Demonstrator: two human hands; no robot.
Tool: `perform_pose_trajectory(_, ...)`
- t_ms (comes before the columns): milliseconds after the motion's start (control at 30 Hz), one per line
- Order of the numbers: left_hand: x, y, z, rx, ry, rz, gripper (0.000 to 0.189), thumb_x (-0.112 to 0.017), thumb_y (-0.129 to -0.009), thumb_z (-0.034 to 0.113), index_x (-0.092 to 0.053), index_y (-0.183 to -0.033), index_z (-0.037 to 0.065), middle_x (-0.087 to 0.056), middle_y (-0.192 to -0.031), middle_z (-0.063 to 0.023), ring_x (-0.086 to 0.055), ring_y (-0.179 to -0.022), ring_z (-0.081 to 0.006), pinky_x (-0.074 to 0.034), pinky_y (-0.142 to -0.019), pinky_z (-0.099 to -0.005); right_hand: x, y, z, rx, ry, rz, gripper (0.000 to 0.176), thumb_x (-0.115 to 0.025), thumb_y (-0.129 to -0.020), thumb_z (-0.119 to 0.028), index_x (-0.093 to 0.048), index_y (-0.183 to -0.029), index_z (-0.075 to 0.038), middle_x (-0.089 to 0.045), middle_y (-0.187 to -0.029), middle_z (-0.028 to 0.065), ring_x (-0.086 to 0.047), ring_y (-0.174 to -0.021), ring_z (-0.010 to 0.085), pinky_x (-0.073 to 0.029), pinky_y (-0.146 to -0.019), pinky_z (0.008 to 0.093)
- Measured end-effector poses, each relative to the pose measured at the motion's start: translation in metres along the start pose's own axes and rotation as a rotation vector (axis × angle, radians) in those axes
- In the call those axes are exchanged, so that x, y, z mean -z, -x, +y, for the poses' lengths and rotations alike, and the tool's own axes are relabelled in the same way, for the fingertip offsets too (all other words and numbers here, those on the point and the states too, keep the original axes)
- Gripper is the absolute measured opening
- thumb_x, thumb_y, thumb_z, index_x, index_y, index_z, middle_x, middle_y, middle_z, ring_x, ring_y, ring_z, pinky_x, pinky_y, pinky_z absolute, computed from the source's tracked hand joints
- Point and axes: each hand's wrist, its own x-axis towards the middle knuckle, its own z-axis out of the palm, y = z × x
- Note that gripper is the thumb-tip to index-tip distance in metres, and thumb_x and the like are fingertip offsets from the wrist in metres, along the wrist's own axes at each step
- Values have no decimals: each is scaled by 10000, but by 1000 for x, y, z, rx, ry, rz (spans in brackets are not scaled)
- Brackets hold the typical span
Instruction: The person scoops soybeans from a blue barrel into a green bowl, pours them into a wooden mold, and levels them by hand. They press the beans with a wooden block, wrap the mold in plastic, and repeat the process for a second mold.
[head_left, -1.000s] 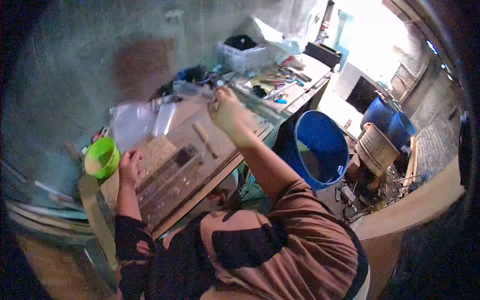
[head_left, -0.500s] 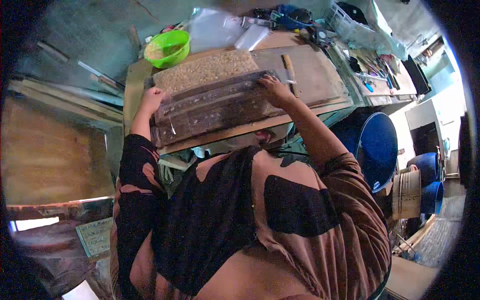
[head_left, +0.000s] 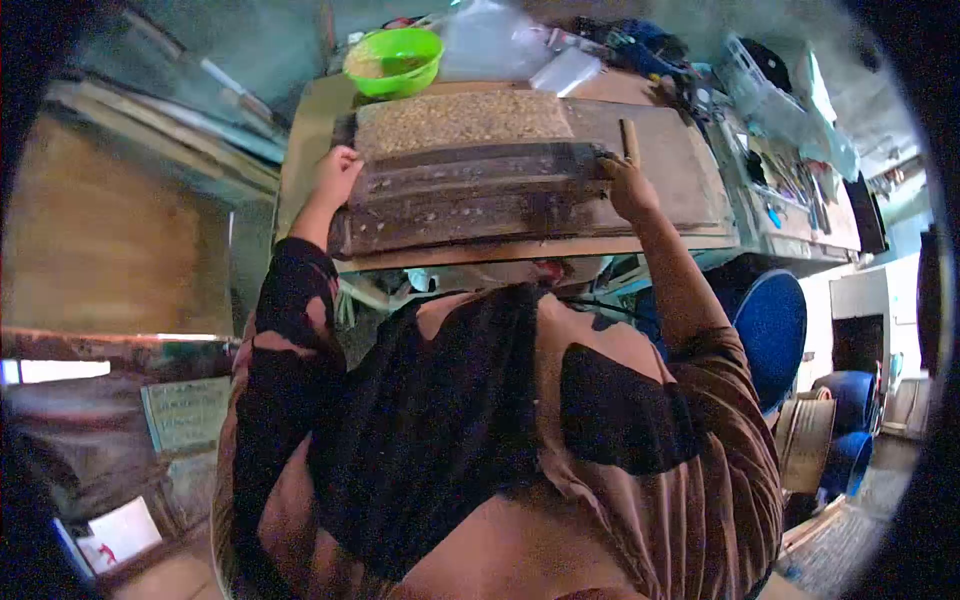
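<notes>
A flat layer of pale, grain-like pieces (head_left: 460,118) lies on a board on the workbench. Across its near side stretches a dark sheet (head_left: 450,210), wrinkled and dotted with light specks, with a straight far edge. At the left end of that edge, my left hand (head_left: 340,172) is closed in a pinch on the sheet. My right hand (head_left: 628,187) grips the opposite end, its fingers curled round the corner. A short wooden stick (head_left: 628,142) lies just beyond my right hand. What lies under the sheet is hidden.
A green bowl (head_left: 395,62) with pale pieces in it stands at the back left. Clear plastic bags (head_left: 565,72) lie behind the board. Tools (head_left: 800,180) and a plastic crate (head_left: 765,75) occupy the right side. A blue drum (head_left: 775,335) stands below.
The view has swung, so the bench appears further right and higher. Both hands keep hold of the dark sheet's ends, with little visible movement relative to the board.
</notes>
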Motion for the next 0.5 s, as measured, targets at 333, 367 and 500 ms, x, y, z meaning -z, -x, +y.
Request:
perform_pose_trajectory(333,58,27,29,-474,-409,-48,295,-569,-678,232,-540,-925,75,-494,-1068,-91,-429,-1035,-261,-302,-891,-393,17,-10,14,-133,-23,266,231,-425,-759,-105,-523,-968,-93,-550,-931,170,-544,-805,352,-436,-685,421)
perform_pose_trajectory(367,62,33,31,-473,-411,-48,295,-569,-678,232,-540,-925,75,-494,-1068,-91,-429,-1035,-261,-302,-891,-393,10,-17,26,19,-43,291,213,-429,-763,-109,-530,-947,-81,-551,-937,164,-532,-835,340,-426,-718,405)
perform_pose_trajectory(500,57,44,36,-673,-567,-300,486,-575,-648,354,-510,-1045,81,-419,-1186,-87,-298,-1168,-265,-165,-959,-485,-10,-35,41,-104,-716,119,243,-449,-712,-26,-551,-933,-40,-537,-999,126,-471,-955,291,-373,-844,347)
